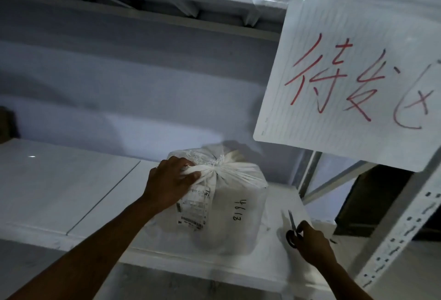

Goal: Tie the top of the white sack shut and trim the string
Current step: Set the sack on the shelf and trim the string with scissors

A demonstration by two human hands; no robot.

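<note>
Fingers of your left hand (170, 181) clamp the gathered neck of the white sack (222, 194) on the shelf (71, 180); your right hand (310, 242), well clear, grips scissors (292, 230). Keep the neck pinched and cut just beyond your fingertips; the string itself is too faint to make out.

A white metal shelf (71, 180) carries everything here, its surface split by a thin seam running diagonally on the left. The white sack (229, 206) sits upright on it, toward the right end, near the front edge. A perforated grey upright (403, 225) supports the shelf's right side.
</note>
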